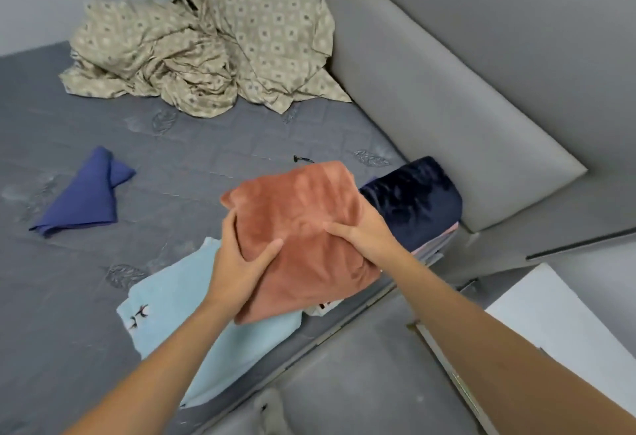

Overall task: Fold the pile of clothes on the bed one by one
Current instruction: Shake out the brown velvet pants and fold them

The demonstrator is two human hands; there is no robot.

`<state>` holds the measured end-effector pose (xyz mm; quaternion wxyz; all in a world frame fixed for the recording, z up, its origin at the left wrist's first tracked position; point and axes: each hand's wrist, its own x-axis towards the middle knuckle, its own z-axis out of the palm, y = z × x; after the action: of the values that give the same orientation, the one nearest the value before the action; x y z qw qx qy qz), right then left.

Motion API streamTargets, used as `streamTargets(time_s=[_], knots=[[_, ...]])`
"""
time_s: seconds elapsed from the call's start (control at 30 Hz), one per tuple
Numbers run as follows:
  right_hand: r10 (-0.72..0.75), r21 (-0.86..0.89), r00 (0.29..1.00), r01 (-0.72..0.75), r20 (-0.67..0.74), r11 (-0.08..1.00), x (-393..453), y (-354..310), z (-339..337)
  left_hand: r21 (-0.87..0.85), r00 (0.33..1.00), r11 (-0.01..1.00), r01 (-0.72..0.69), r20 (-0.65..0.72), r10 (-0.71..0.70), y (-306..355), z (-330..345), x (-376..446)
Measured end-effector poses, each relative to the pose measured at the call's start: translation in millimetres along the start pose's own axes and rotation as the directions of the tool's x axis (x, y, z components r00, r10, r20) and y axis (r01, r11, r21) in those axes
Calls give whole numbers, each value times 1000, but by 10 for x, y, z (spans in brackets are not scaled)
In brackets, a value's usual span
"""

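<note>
Rust-orange folded cloth, plush in texture, found held above the near edge of the bed, partly over a stack of folded items to its right and over a pale blue garment to its left. Gripped on its left edge by the left hand, thumb laid across the top face and fingers curled beneath the fold. Gripped on its right side by the right hand, thumb pressed on the upper surface, remaining fingers hidden under the cloth. Noted as folded into a rough rectangle, slightly tilted, with both bare forearms reaching in from the lower frame. Dark navy velvet-like piece observed topping the folded stack just beside and behind the orange cloth, with pinkish and pale layers visible at the stack's edge. Pale blue garment recorded lying flat on the mattress beneath the left forearm, small dark embroidered marks near its left edge. Blue cloth seen loosely folded into a triangular shape, well apart to the left on the grey quilted surface. Beige patterned fabric logged in a crumpled heap at the far end of the bed, resting against the grey padded headboard. White flat surface noted at the lower right, off the bed. Slight motion blur present around the hands.
</note>
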<state>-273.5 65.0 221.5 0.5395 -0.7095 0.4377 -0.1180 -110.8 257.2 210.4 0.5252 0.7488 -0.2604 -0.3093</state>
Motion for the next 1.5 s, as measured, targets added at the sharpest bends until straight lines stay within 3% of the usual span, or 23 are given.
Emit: streamTargets(time_s=[0.13, 0.23, 0.33, 0.4, 0.5, 0.87, 1.0, 1.07, 1.2, 1.33, 1.5], knots=[[69, -132, 998, -67, 12, 989, 457, 557, -240, 137, 994, 988, 78, 60, -87, -421, 566, 449], [84, -392, 994, -103, -66, 914, 736, 994, -218, 499, 990, 858, 123, 1, -143, -817, 858, 683], [-252, -709, 967, 143, -50, 690, 827, 1236, -36, 713, 993, 692, -114, 71, 90, -957, 1115, 770], [-392, -743, 920, 273, 16, 611, 840, 1302, 126, 754, 967, 609, -247, 149, 207, -950, 1282, 824], [-426, -714, 903, 331, 50, 618, 920, 1497, 229, 761, 947, 568, -313, 203, 249, -1024, 1464, 862], [-358, -768, 911, 376, 205, 518, 1390, 2244, 440, 894, 997, 441, -81, 65, 51, -1807, 1961, 1065], [-314, -790, 923, 359, 222, 497, 1227, 1900, 264, 902, 999, 428, -50, 51, 9, -1383, 1852, 932], [-310, -804, 924, 356, 226, 476, 1105, 1559, 105, 883, 1000, 469, -1, 9, -16, -1042, 1692, 821], [-373, -757, 882, 447, 286, 476, 904, 768, -23, 864, 998, 501, 55, -48, -27, -500, 1179, 576], [-459, -659, 805, 580, 376, 478, 899, 12, 438, 845, 993, 525, 100, -116, -1, -228, 479, 461], [-516, -590, 726, 679, 454, 436, 992, -599, 1584, 829, 975, 535, 166, -218, 34, -488, -580, 482]])
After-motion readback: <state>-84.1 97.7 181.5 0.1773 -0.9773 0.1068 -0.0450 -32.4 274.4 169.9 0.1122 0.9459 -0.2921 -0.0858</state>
